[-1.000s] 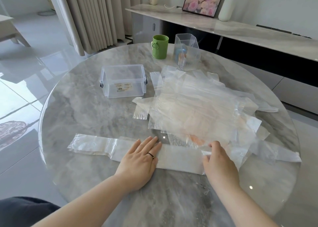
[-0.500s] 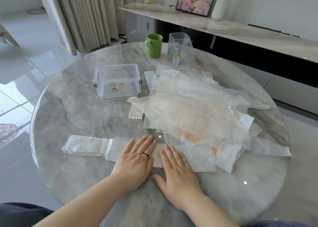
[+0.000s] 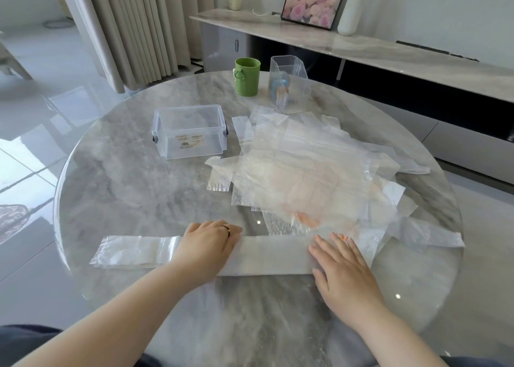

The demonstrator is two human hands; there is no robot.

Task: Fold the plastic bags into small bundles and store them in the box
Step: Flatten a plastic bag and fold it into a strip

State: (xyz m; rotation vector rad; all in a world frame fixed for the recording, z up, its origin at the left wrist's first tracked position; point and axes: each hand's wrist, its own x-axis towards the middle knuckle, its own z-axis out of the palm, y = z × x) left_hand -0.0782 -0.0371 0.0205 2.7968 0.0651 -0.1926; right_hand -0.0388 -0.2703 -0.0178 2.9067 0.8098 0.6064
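One bag (image 3: 269, 252) lies as a strip under the flat right hand (image 3: 345, 266); the left hand's (image 3: 207, 245) grip is unclear. The box (image 3: 192, 144) looks empty; the pile (image 3: 306, 177) beside it waits.

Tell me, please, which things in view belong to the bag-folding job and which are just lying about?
Job: folded bag strip, left hand and right hand on it; pile of loose bags; clear box.
Lying about: green cup; ribbed clear holder; framed picture; white vase.
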